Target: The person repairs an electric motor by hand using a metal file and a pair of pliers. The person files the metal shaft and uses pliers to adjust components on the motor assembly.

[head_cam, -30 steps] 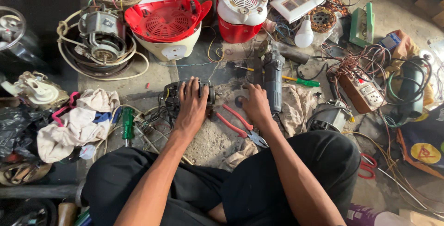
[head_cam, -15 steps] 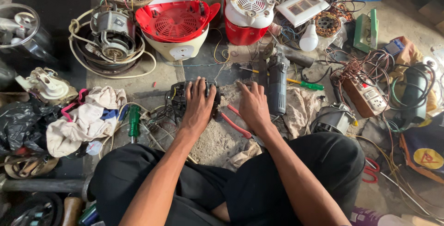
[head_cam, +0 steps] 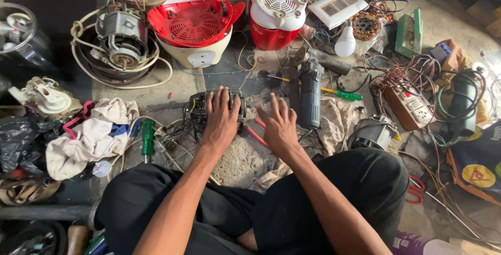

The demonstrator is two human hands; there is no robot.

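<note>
Our left grip point(head_cam: 222, 116) lies palm down, fingers spread flat over the small dark electric motor with wound wires point(head_cam: 201, 110), pressing on its top rather than closing around it; our right grip point(head_cam: 280, 125) hovers open just beside it, fingers fanned and holding nothing, above the red-handled pliers point(head_cam: 257, 135) that lie on the sandy concrete floor point(head_cam: 237, 158). In this one head view the motor sits on the floor right in front of our crossed legs in black trousers point(head_cam: 313, 208), near the middle of the clutter. Just right of the right hand stands a dark grey angle grinder point(head_cam: 311, 90), lying lengthwise, with a green-handled screwdriver point(head_cam: 342, 94) beside it. To the left of the motor lies another green-handled tool point(head_cam: 148, 136), and further left a heap of dirty white rags point(head_cam: 88, 135). Beyond the motor rests a cream plastic appliance body with a red grille cover point(head_cam: 195, 25), flanked on the left by a grey metal motor ringed with pale cable point(head_cam: 121, 41) and on the right by a red and white round appliance housing point(head_cam: 276, 12). Far right, a brown socket box with tangled wires point(head_cam: 409, 106) sits well apart from both hands.
</note>
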